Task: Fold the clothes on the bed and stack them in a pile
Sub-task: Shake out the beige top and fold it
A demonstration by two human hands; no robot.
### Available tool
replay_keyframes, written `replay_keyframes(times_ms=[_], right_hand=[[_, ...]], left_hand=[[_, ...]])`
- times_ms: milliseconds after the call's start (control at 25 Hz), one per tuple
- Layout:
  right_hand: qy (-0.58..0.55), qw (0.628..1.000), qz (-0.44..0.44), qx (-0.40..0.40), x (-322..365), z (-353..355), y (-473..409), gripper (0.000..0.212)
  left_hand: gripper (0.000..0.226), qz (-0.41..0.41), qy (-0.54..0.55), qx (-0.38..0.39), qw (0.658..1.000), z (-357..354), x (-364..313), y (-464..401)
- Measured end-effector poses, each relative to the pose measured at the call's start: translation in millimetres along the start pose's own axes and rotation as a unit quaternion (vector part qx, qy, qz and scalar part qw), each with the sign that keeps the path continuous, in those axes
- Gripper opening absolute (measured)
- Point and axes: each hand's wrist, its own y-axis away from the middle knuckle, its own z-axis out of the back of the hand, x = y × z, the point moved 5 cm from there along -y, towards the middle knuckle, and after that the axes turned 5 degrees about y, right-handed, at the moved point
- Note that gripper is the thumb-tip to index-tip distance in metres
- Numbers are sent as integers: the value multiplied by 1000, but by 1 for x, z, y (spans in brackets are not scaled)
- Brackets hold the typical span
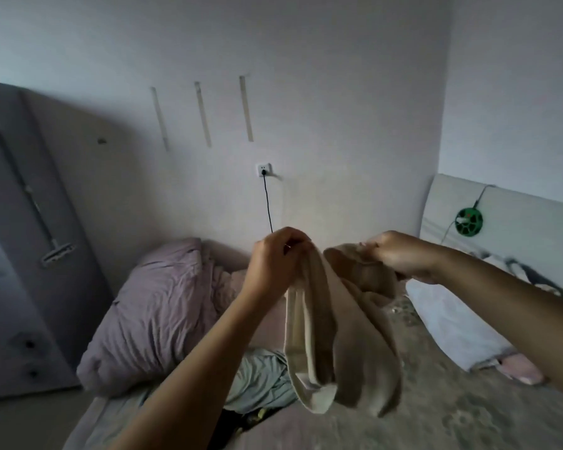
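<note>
A beige garment (342,336) hangs in the air above the bed (436,417), held up at its top edge by both hands. My left hand (273,261) pinches its left corner and my right hand (400,251) grips its right corner, the cloth drooping in loose folds between and below them. Under the hanging cloth lies a crumpled pale green garment (260,378) on the bed, with a dark item (238,420) partly hidden beneath it.
A bunched lilac duvet (156,313) lies at the bed's left. A white pillow (452,326) with a pink one (517,368) sits at the right by the headboard (501,216), which bears a green cable reel (468,222). A black cord hangs from the wall socket (263,170).
</note>
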Motion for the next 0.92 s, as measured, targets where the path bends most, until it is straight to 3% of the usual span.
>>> replay_keyframes(times_ms=[120, 240, 360, 440, 600, 680, 800, 880, 920], right_hand=[[41, 999, -1, 4, -4, 9, 3, 28], [-55, 994, 95, 8, 21, 18, 6, 25], [-125, 977, 159, 68, 40, 17, 4, 17], [-93, 980, 154, 88, 42, 10, -3, 6], [-115, 983, 123, 77, 37, 16, -13, 12], [-144, 972, 115, 148, 25, 8, -8, 12], [-53, 949, 76, 301, -20, -47, 11, 43], [-16, 945, 60, 320, -45, -92, 27, 51], [-17, 951, 58, 304, -53, -111, 32, 45]], left_hand=[[22, 11, 47, 15, 999, 2, -27, -21], [29, 7, 79, 30, 996, -2, -45, -35], [27, -7, 52, 89, 995, -15, -55, -39], [25, -9, 35, 96, 995, -18, -54, -41], [20, -25, 5, 47, 999, -1, -55, -50], [18, -37, 15, 19, 999, 13, -62, -60], [21, -39, 43, 6, 998, 26, -74, -71], [26, -27, 70, 8, 997, 30, -76, -74], [26, -20, 82, 7, 996, 31, -74, -74]])
